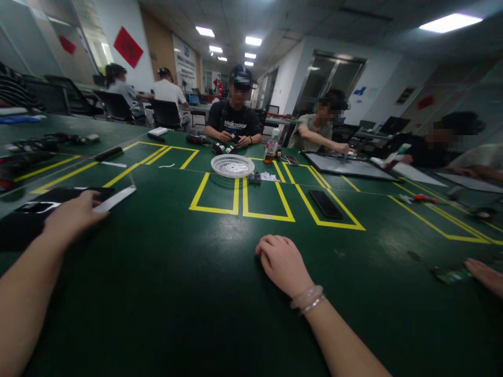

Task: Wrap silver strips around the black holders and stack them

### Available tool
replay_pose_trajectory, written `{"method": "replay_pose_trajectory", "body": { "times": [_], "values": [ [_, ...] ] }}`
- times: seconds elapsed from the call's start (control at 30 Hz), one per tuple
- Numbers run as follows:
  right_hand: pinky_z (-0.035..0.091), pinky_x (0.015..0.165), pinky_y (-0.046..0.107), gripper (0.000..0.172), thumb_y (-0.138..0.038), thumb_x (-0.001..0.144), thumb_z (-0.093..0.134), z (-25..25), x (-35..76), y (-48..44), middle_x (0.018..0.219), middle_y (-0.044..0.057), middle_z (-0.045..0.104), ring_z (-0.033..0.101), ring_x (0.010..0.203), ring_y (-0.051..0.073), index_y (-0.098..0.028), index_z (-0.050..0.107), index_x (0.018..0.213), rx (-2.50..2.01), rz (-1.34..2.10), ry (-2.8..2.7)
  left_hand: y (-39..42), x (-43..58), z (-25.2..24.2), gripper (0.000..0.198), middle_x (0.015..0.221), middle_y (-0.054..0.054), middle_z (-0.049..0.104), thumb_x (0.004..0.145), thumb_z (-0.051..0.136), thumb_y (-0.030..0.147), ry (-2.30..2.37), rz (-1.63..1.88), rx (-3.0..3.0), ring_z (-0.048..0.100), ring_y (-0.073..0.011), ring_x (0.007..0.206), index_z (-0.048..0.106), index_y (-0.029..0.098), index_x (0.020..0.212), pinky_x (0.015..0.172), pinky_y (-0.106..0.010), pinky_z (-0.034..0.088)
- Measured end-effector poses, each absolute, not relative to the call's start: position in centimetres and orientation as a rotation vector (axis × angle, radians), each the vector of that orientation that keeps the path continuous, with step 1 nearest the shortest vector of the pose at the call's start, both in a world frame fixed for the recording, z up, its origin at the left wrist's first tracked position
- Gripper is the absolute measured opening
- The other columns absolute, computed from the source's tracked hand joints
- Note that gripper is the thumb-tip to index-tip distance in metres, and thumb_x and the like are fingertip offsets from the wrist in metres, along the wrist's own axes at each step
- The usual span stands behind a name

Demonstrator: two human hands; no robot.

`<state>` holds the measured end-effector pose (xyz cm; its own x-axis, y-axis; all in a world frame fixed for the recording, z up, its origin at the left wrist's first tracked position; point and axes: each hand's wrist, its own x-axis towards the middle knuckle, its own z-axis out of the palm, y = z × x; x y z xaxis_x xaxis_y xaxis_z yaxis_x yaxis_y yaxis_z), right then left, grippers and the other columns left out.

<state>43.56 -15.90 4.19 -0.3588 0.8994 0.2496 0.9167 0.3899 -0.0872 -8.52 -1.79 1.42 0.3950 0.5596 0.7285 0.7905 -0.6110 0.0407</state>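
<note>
My left hand (74,217) reaches out to the left, its fingers closed on the near end of a white flat strip-like piece (120,197). What exactly this piece is, I cannot make out. Beneath and beside that hand lies a dark flat item (19,222) with white markings. My right hand (282,264) rests on the green table (188,298), fingers curled together and nothing visible in them; two bracelets circle the wrist. Beyond it, a black phone (325,203) lies inside a yellow taped outline.
A white round slotted basket (232,165) stands mid-table, beside a small dark part (255,178). Behind are a bottle (270,151) and a large dark panel (349,166). Several people sit around the table. At right, another person's hand (485,275) touches a green board (454,273).
</note>
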Motion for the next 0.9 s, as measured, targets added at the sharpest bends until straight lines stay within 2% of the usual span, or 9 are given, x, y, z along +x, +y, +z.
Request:
{"method": "replay_pose_trajectory", "body": {
  "times": [0.07, 0.13, 0.23, 0.37, 0.57, 0.63, 0.7, 0.8, 0.9],
  "values": [
    [0.042, 0.101, 0.043, 0.022, -0.009, 0.09, 0.05, 4.2, 43.4, -15.9, 0.115, 0.005, 0.067, 0.058, 0.112, 0.022, -0.023, 0.066, 0.094, -1.507, -0.102, -2.412, -1.7, -5.1, 1.3, 0.05, 0.068, -0.002, 0.063, 0.091, 0.04, 0.053, -1.208, -1.148, -2.326, 0.063, -0.0225, 0.099, 0.064, 0.01, 0.1, 0.076, -0.036, 0.039],
    [0.036, 0.109, 0.046, 0.024, -0.01, 0.09, 0.052, 4.3, 43.2, -16.0, 0.129, 0.005, 0.062, 0.052, 0.124, 0.023, -0.025, 0.067, 0.101, -1.395, -0.111, -2.447, -2.3, -0.8, 1.8, 0.055, 0.091, -0.003, 0.068, 0.094, 0.033, 0.05, -1.235, -1.082, -2.544, 0.065, -0.0158, 0.085, 0.058, 0.009, 0.122, 0.072, -0.028, 0.044],
    [0.029, 0.115, 0.049, 0.031, -0.019, 0.091, 0.057, 4.5, 42.8, -16.4, 0.144, 0.004, 0.053, 0.042, 0.135, 0.024, -0.029, 0.062, 0.12, -1.312, -0.12, -2.48, -4.5, 5.2, 3.0, 0.052, 0.117, -0.007, 0.064, 0.097, 0.038, 0.043, -1.199, -0.791, -2.913, 0.063, -0.021, 0.099, 0.047, 0.012, 0.138, 0.083, -0.03, 0.051],
    [0.024, 0.117, 0.052, 0.047, -0.032, 0.09, 0.064, 4.6, 42.3, -16.8, 0.147, 0.005, 0.051, 0.039, 0.139, 0.026, -0.029, 0.051, 0.136, -1.326, -0.093, -2.491, -7.9, 9.9, 4.4, 0.046, 0.13, -0.01, 0.056, 0.095, 0.048, 0.03, -1.059, -0.684, -3.15, 0.054, -0.0267, 0.119, 0.046, 0.017, 0.14, 0.095, -0.039, 0.05],
    [0.018, 0.117, 0.054, 0.034, -0.022, 0.092, 0.062, 4.4, 42.1, -16.7, 0.119, 0.0, 0.069, 0.054, 0.123, 0.021, -0.032, 0.058, 0.124, -1.287, 0.177, -2.499, -9.8, 11.4, 4.4, 0.038, 0.13, -0.008, 0.055, 0.097, 0.05, 0.025, -0.96, -0.77, -3.293, 0.052, -0.0241, 0.12, 0.052, 0.021, 0.135, 0.098, -0.037, 0.048],
    [0.019, 0.116, 0.055, 0.032, -0.023, 0.091, 0.063, 4.2, 42.4, -16.5, 0.117, -0.001, 0.07, 0.058, 0.117, 0.021, -0.032, 0.059, 0.122, -1.267, 0.273, -2.434, -9.3, 11.1, 4.3, 0.038, 0.133, -0.007, 0.053, 0.098, 0.052, 0.033, -1.021, -0.738, -3.287, 0.05, -0.0259, 0.122, 0.053, 0.021, 0.135, 0.101, -0.04, 0.046],
    [0.024, 0.114, 0.054, 0.028, -0.025, 0.092, 0.062, 4.0, 42.7, -16.1, 0.115, 0.001, 0.07, 0.06, 0.112, 0.021, -0.031, 0.061, 0.119, -1.234, 0.344, -2.305, -8.2, 10.2, 4.3, 0.051, 0.137, -0.009, 0.05, 0.096, 0.057, 0.048, -1.153, -0.685, -3.226, 0.047, -0.0294, 0.125, 0.05, 0.021, 0.139, 0.105, -0.044, 0.042],
    [0.039, 0.104, 0.049, 0.023, -0.031, 0.091, 0.062, 3.9, 43.5, -15.4, 0.114, 0.006, 0.07, 0.061, 0.109, 0.024, -0.027, 0.065, 0.113, -1.214, 0.493, -1.946, -5.4, 6.7, 3.8, 0.072, 0.139, -0.011, 0.048, 0.092, 0.052, 0.067, -1.515, -0.655, -2.927, 0.046, -0.0333, 0.125, 0.047, 0.016, 0.143, 0.107, -0.049, 0.037],
    [0.048, 0.093, 0.04, 0.031, -0.04, 0.087, 0.066, 4.0, 44.0, -14.6, 0.115, 0.007, 0.07, 0.063, 0.106, 0.022, -0.025, 0.062, 0.114, -1.167, 0.734, -1.427, -2.6, 0.4, 2.2, 0.087, 0.133, -0.022, 0.05, 0.088, 0.039, 0.076, -1.835, -0.692, -2.553, 0.04, -0.0461, 0.126, 0.058, 0.002, 0.128, 0.1, -0.061, 0.029]
  ]
}}
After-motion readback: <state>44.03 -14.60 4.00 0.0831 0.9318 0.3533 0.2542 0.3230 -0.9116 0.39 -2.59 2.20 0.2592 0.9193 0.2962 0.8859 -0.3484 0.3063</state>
